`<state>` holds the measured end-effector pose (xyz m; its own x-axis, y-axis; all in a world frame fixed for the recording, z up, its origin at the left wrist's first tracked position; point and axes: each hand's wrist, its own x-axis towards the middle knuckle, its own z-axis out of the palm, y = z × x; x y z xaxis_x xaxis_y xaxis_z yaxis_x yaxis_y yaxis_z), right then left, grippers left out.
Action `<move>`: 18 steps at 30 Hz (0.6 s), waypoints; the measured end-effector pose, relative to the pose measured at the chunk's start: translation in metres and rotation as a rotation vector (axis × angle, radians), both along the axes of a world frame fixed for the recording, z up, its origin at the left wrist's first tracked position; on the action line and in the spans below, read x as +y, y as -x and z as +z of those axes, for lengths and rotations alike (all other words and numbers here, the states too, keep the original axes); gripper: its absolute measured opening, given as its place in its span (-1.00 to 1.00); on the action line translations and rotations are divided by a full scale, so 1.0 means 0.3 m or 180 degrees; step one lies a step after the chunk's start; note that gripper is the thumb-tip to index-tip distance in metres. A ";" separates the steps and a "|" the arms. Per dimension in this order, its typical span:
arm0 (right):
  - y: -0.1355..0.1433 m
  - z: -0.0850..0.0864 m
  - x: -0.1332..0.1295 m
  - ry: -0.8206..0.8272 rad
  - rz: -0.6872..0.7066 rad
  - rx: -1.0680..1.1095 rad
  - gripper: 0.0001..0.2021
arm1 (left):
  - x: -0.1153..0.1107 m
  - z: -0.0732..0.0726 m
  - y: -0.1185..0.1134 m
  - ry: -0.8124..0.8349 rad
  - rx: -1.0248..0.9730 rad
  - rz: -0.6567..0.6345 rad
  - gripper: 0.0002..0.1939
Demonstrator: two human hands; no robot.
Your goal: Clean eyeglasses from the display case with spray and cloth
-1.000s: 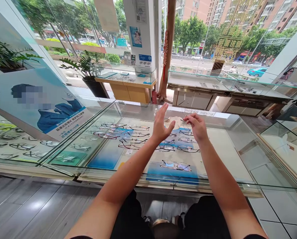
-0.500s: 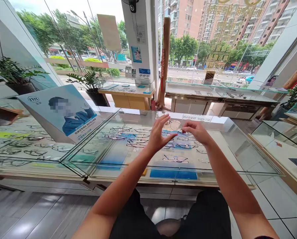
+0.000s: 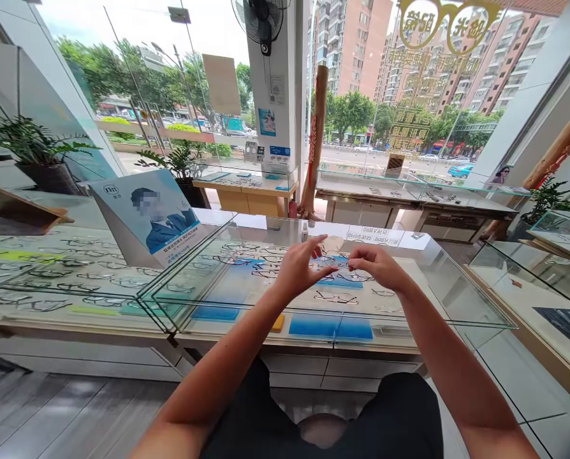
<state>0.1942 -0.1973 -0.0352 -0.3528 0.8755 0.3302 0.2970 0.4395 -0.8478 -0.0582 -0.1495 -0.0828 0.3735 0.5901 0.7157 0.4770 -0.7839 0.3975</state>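
Note:
My left hand (image 3: 300, 268) is raised over the glass display case (image 3: 247, 322), thumb and fingers apart, with nothing visible gripped. Facing it, my right hand (image 3: 375, 264) has thumb and fingertips pinched together. Whatever sits in that pinch is too small and thin to make out. A pale rounded shape (image 3: 333, 244) shows between the hands; I cannot tell whether it is held or lies behind. Under the glass are rows of eyeglasses, among them a thin-rimmed pair (image 3: 336, 298) below the hands and a blue mat (image 3: 314, 327) near the front.
A standing advertising card (image 3: 151, 217) is on the left counter. Another case holding eyeglasses (image 3: 60, 274) adjoins on the left, and a further glass case (image 3: 543, 280) stands at right. A small white bottle (image 3: 305, 231) is behind my left hand. An orange item (image 3: 278, 323) lies inside the case.
The camera view has tilted up slightly, showing more of the wall fan and window lettering. Both hands sit a little lower in the picture; my left thumb and fingers remain apart, my right still pinched.

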 end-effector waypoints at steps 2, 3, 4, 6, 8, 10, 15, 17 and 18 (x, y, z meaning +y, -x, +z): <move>0.005 0.010 -0.019 -0.0066 0.0019 -0.0070 -0.79 | -0.017 0.008 0.008 -0.0247 0.0077 0.0068 -0.23; 0.007 0.015 -0.027 -0.0087 0.0018 -0.0102 -0.79 | -0.026 0.009 0.012 -0.0360 0.0058 0.0088 -0.28; 0.008 0.018 -0.034 -0.0090 0.0015 -0.0135 -0.79 | -0.034 0.010 0.015 -0.0468 0.0005 0.0097 -0.33; 0.011 0.024 -0.046 -0.0062 0.0001 -0.0205 -0.80 | -0.052 0.010 0.018 -0.0682 -0.0098 0.0061 -0.39; 0.012 0.028 -0.056 -0.0032 -0.0026 -0.0259 -0.80 | -0.068 0.012 0.016 -0.0861 -0.0124 -0.0022 -0.38; 0.012 0.031 -0.063 -0.0016 -0.0071 -0.0269 -0.80 | -0.083 0.018 0.011 -0.0957 -0.0121 -0.0102 -0.34; 0.007 0.043 -0.074 -0.0054 -0.0210 -0.0291 -0.79 | -0.105 0.032 -0.005 -0.1016 -0.0287 -0.0035 -0.41; 0.006 0.048 -0.077 -0.0095 -0.0238 -0.0338 -0.79 | -0.106 0.035 -0.009 -0.1045 -0.0299 -0.0008 -0.44; 0.007 0.051 -0.078 -0.0119 -0.0243 -0.0355 -0.79 | -0.105 0.037 -0.009 -0.1061 -0.0290 -0.0009 -0.45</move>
